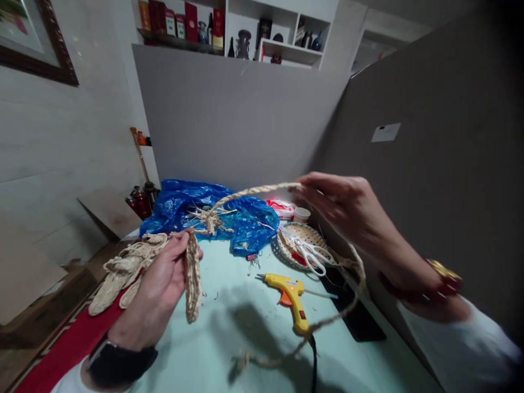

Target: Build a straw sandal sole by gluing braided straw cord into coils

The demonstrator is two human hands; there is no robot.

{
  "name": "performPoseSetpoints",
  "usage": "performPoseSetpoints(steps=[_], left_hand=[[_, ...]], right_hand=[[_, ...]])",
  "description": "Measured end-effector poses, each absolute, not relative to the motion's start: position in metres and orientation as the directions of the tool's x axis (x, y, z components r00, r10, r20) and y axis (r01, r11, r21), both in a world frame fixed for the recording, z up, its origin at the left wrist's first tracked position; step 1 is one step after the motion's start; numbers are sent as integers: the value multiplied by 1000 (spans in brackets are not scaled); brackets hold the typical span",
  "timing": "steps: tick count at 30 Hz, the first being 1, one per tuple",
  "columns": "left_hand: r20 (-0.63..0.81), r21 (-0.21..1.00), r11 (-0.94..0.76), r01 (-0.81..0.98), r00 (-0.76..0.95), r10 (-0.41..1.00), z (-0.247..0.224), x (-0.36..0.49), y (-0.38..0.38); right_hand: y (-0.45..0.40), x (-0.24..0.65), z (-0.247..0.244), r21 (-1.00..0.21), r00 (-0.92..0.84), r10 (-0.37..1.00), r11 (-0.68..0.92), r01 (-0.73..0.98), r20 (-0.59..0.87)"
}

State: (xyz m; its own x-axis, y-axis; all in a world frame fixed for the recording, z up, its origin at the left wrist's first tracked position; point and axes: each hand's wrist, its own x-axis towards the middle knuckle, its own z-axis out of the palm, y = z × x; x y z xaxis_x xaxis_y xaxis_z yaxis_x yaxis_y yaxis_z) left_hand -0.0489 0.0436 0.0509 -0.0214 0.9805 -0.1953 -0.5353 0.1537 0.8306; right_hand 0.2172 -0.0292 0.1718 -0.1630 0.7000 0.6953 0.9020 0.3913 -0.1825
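My left hand [174, 267] is closed round a flat woven straw sole [193, 284], held upright on its edge above the table. My right hand [333, 204] is raised and pinches a twisted straw rope [262, 189]. One part of this rope arcs leftward toward the top of the sole. The other part loops down behind my right wrist and trails over the table to a frayed, blurred end. Below the hands lies a yellow hot glue gun [289, 295] with an orange trigger. Finished-looking woven straw slippers [123, 267] lie left of my left hand.
Behind the hands, a crumpled blue plastic bag [180, 202] carries loose straw. White-handled scissors [313, 254] lie across a round woven basket [282, 254], near a paper cup [302, 214]. A dark flat object [366, 322] sits at right. Grey panels [245, 120] stand behind and right.
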Motion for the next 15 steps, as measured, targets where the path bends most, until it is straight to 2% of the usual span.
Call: performPoseSetpoints(steps=[4, 8, 12, 15], left_hand=[[-265, 817, 257, -516, 60, 962, 34, -37, 34], [-297, 801, 301, -517, 92, 950, 23, -26, 28], [-341, 781, 337, -526, 93, 936, 10, -21, 28], [-366, 765, 361, -534, 101, 925, 3, -23, 29]], right_hand=[[46, 214, 163, -44, -105, 715, 187, 981, 691], [95, 205, 116, 72, -62, 845, 28, 997, 531], [104, 206, 61, 157, -94, 920, 36, 987, 381], [102, 219, 40, 168, -126, 929, 70, 983, 347]])
